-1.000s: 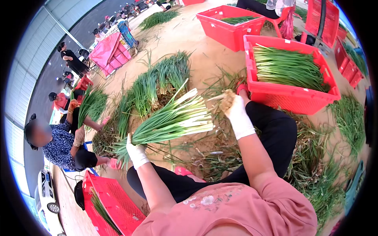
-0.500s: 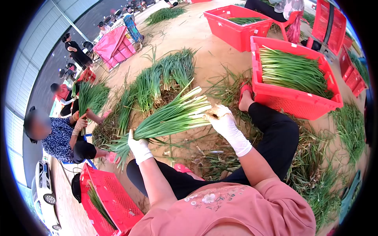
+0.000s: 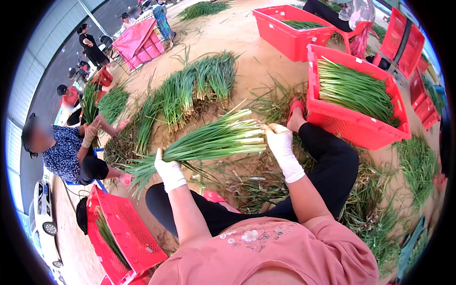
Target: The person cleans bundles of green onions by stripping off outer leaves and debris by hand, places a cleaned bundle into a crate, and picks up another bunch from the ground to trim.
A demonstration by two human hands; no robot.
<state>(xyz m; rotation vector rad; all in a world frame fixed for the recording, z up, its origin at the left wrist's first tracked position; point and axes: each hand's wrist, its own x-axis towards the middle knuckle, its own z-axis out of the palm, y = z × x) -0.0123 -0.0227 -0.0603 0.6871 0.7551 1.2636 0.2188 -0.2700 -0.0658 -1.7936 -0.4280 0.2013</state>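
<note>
A bunch of green onions (image 3: 209, 143) lies across the space before my lap, white stem ends to the right and green tops to the left. My left hand (image 3: 167, 168), in a white glove, is wrapped round the leafy part. My right hand (image 3: 279, 138), also gloved, is beside the white ends, its fingers pinched together. Whether it grips anything is too small to make out. Beyond the bunch, more green onions (image 3: 197, 90) stand in a row of clumps on the ground.
At the right a red crate (image 3: 356, 129) holds green onions. Another red crate (image 3: 137, 228) stands at my lower left, and a third (image 3: 292, 40) at the back. Leaf scraps (image 3: 368, 204) litter the ground around my legs. A person in a blue patterned top (image 3: 61, 154) sits at left.
My right hand has shifted slightly right, off the white ends it was touching. The bunch remains in my left hand. The seated person at left has raised a clump of green onions.
</note>
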